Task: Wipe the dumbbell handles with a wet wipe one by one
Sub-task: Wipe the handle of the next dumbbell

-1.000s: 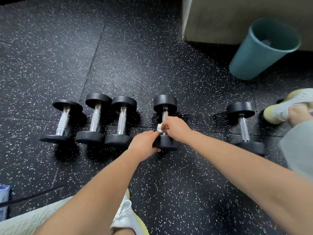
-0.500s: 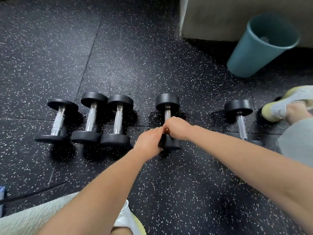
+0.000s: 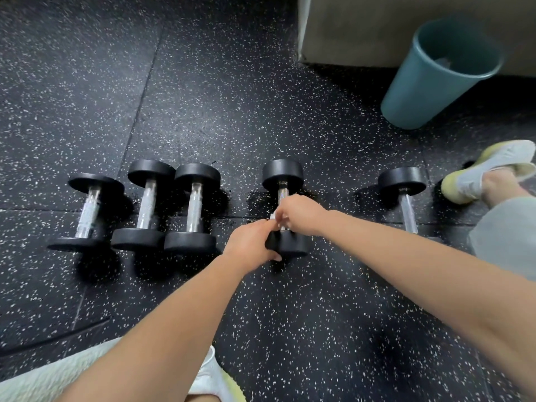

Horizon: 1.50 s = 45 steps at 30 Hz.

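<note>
The fourth dumbbell point(image 3: 282, 172) lies mid-floor point(image 3: 203, 97), with three close-set dumbbells point(image 3: 194, 207) on its left and a lone dumbbell point(image 3: 401, 178) well apart on its right. Your right hand point(image 3: 301, 214) curls its fingers round the handle point(image 3: 282, 194) and pinches the wet wipe point(image 3: 273, 216) against the metal. Your left hand point(image 3: 251, 242) reaches in low and grips the near head, probably to stop the dumbbell rolling.

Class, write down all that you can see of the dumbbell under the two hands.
The dumbbell has two round black heads, rubber by their look, joined by a shiny metal handle. It lies on the speckled floor, fourth from the left of five, apart from the others. The left hand grips its near head; the right hand holds a white wipe round the handle.
</note>
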Available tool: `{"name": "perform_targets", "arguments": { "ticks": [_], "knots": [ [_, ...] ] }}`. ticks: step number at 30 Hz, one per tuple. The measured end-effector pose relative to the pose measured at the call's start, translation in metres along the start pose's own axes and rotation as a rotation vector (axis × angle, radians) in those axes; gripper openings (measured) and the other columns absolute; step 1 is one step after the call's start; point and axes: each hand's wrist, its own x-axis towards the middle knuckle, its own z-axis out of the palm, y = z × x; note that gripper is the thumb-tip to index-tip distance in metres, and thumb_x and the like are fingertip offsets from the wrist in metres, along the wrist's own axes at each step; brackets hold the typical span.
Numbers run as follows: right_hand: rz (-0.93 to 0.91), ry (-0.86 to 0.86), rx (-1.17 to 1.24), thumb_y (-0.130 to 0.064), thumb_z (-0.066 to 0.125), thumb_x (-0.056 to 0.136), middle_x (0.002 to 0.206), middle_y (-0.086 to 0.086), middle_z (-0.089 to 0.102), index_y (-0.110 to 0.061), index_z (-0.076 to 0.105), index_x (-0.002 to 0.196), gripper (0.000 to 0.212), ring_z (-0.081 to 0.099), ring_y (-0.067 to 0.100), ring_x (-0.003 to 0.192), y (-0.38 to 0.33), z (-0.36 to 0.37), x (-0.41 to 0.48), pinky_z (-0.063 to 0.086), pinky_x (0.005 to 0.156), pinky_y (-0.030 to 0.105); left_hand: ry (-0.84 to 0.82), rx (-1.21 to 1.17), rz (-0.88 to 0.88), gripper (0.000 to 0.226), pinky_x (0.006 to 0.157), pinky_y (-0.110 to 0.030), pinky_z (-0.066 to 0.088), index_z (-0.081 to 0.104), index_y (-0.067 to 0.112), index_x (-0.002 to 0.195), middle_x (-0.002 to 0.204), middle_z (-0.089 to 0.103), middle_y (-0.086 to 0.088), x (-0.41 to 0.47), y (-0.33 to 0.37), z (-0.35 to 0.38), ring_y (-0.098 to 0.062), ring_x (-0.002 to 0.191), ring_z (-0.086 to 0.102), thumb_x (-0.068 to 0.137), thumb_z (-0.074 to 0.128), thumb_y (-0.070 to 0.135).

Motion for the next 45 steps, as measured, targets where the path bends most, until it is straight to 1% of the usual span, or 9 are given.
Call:
{"name": "perform_targets", "arguments": {
  "ticks": [3,11,19,24,29,34,38,42,45],
  "knots": [
    [-0.048,-0.010,-0.015,-0.009,0.066,0.081,0.084,-0.005,0.067,-0.031,0.077,0.088,0.026,0.063,0.024,0.078,0.003,0.004,-0.003,0.041,0.064,0.026,-0.014,0.011,0.016,0.069,0.077,-0.036,0.047,0.056,0.036,0.125,0.118,0.066,0.014,0.002,0.003,-0.004,-0.020,0.105,0.063,0.067,0.090,0.050],
    [0.086,0.319,-0.042,-0.009,0.054,0.094,0.107,0.010,0.054,-0.018,0.072,0.107,0.024,0.056,0.032,0.094,0.000,-0.012,0.022,0.033,0.068,0.035,-0.040,0.035,-0.013,0.054,0.068,-0.036,0.038,0.056,0.027,0.108,0.098,0.061,0.011,0.003,0.008,-0.008,-0.023,0.095,0.062,0.068,0.091,0.041],
    [-0.054,0.126,-0.094,-0.010,0.060,0.084,0.102,0.004,0.061,-0.016,0.072,0.097,0.019,0.062,0.030,0.093,0.003,0.008,0.000,0.034,0.066,0.031,-0.048,0.086,0.021,0.067,0.072,-0.033,0.038,0.058,0.028,0.123,0.116,0.068,0.010,0.004,0.008,-0.016,-0.022,0.105,0.064,0.068,0.091,0.047],
    [0.052,0.285,-0.155,-0.009,0.055,0.092,0.111,0.008,0.053,-0.013,0.069,0.114,0.026,0.056,0.031,0.101,-0.002,-0.006,0.015,0.050,0.073,0.041,-0.049,0.071,-0.015,0.056,0.068,-0.035,0.038,0.056,0.026,0.107,0.102,0.066,0.008,0.002,0.013,-0.014,-0.024,0.096,0.063,0.067,0.092,0.041],
    [0.105,0.278,-0.120,-0.006,0.054,0.091,0.111,0.010,0.053,-0.012,0.069,0.108,0.024,0.056,0.032,0.101,-0.010,-0.003,0.014,0.044,0.070,0.039,-0.066,0.093,-0.015,0.057,0.069,-0.035,0.039,0.054,0.027,0.110,0.104,0.064,0.008,0.003,0.011,-0.014,-0.025,0.099,0.063,0.069,0.091,0.041],
    [-0.091,0.143,-0.166,-0.006,0.062,0.084,0.107,0.008,0.058,-0.012,0.074,0.100,0.020,0.062,0.032,0.088,0.000,0.010,-0.003,0.037,0.062,0.034,-0.035,0.096,0.014,0.066,0.079,-0.035,0.049,0.056,0.028,0.125,0.119,0.067,0.009,0.002,0.008,-0.012,-0.023,0.108,0.064,0.071,0.089,0.045],
    [-0.064,0.217,-0.248,-0.008,0.058,0.088,0.105,0.007,0.055,-0.011,0.071,0.103,0.020,0.059,0.031,0.096,0.003,-0.002,0.009,0.047,0.066,0.038,-0.021,0.071,0.011,0.060,0.073,-0.035,0.045,0.056,0.026,0.118,0.111,0.066,0.009,0.000,0.011,-0.011,-0.024,0.102,0.064,0.072,0.089,0.042],
    [0.044,0.315,-0.182,-0.006,0.053,0.093,0.111,0.010,0.053,-0.013,0.067,0.115,0.027,0.053,0.033,0.103,0.000,-0.011,0.021,0.041,0.067,0.041,-0.011,0.052,-0.011,0.053,0.067,-0.035,0.035,0.054,0.025,0.109,0.104,0.066,0.007,-0.002,0.014,-0.010,-0.025,0.097,0.063,0.071,0.090,0.036],
    [0.066,0.318,-0.201,-0.002,0.055,0.090,0.108,0.010,0.054,-0.009,0.067,0.108,0.023,0.056,0.033,0.099,-0.004,-0.006,0.018,0.044,0.066,0.042,-0.011,0.054,-0.025,0.052,0.065,-0.036,0.034,0.051,0.025,0.105,0.099,0.065,0.008,-0.003,0.011,-0.005,-0.026,0.093,0.064,0.072,0.088,0.039]
  ]
}}
